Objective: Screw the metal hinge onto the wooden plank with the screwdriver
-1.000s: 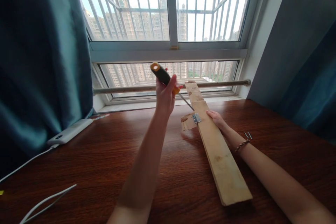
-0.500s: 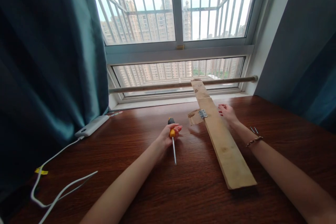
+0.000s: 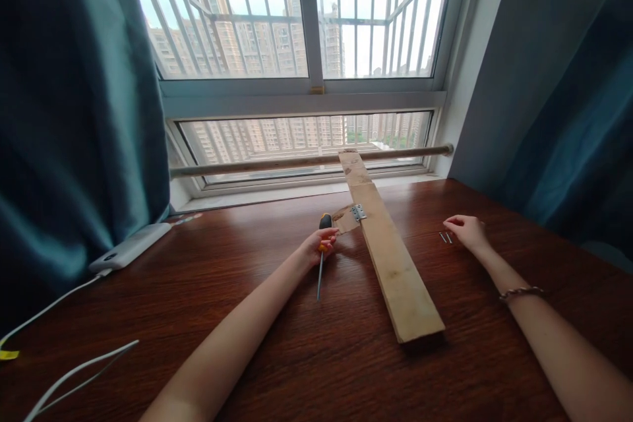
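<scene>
Left of the wooden plank (image 3: 398, 270), the left hand's (image 3: 316, 247) fingers grip a screwdriver (image 3: 325, 221); right of it, the right hand (image 3: 469, 233) is beside two screws (image 3: 449, 237), its fingers' gap unclear.

Your left hand (image 3: 312, 248) grips a black-and-yellow-handled screwdriver (image 3: 325, 222), its metal shaft pointing towards you, beside a long pale wooden board (image 3: 391, 257) bearing a silver metal hinge (image 3: 358, 212). Your right hand (image 3: 469, 233), fingers bent inward, is just beside two slim silver fasteners (image 3: 449, 238) lying on the reddish-brown wooden tabletop (image 3: 198, 310), right of the board.
</scene>
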A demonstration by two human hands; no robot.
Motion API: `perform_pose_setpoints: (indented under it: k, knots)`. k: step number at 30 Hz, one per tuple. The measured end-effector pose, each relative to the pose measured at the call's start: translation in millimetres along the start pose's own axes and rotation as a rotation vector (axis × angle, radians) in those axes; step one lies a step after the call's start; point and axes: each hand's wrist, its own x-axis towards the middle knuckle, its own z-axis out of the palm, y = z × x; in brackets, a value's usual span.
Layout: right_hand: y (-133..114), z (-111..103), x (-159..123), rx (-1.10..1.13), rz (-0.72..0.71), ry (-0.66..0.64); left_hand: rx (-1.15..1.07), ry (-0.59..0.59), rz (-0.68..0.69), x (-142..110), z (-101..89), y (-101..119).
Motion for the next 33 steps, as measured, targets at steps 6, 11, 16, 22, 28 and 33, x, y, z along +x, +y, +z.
perform_pose_setpoints:
  k: [6, 11, 16, 22, 28, 33]
  knots:
    - [11, 1, 3, -0.122, 0.005, 0.007, 0.061, 0.013, 0.013, -4, -1.6, -1]
    - [20, 6, 0, -0.168, 0.023, -0.022, 0.07, 0.014, 0.061, -6, -6.0, -5]
    - [24, 11, -2, -0.195, 0.009, -0.06, 0.048, 0.011, 0.095, -6, -8.0, -7]
    - [21, 9, -8, -0.254, 0.013, -0.071, 0.001, -0.016, 0.159, -4, -10.4, -8]
    - [-26, 2, -3, 0.286, 0.066, 0.105, -0.037, -0.055, 0.208, -2, -12.6, -9]
    - [-135, 19, -10, 0.914, 0.012, -0.142, -0.053, -0.068, 0.22, -2, -13.5, -10]
